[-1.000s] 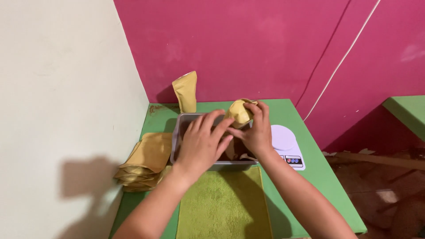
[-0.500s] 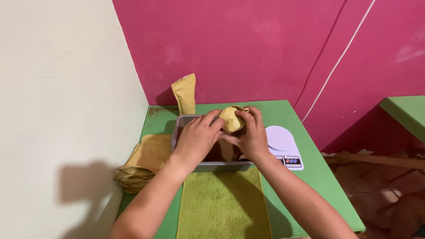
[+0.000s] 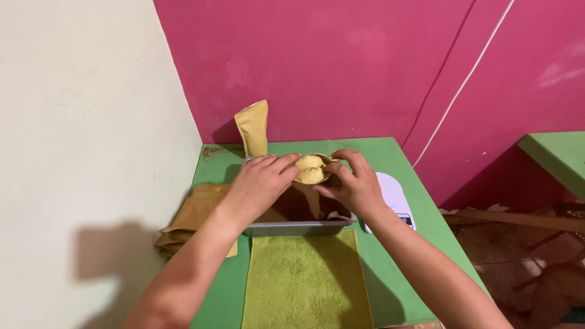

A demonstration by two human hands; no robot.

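Both hands pinch a small tan paper pouch [image 3: 312,169] above a grey metal tray [image 3: 297,228]: left hand [image 3: 259,183] fingers at its left edge, right hand [image 3: 352,186] fingers at its right, mouth pulled open. A fuzzy green towel [image 3: 304,280] lies flat on the green counter [image 3: 399,268], flat pouches [image 3: 195,216] stacked left.

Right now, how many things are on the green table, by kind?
Kraft pouches standing or held: 2, one upright at the back, one open pouch between the left hand and right hand
Stack of flat pouches: 1
Metal tray: 1
Green towel: 1
White scale: 1
Total: 6
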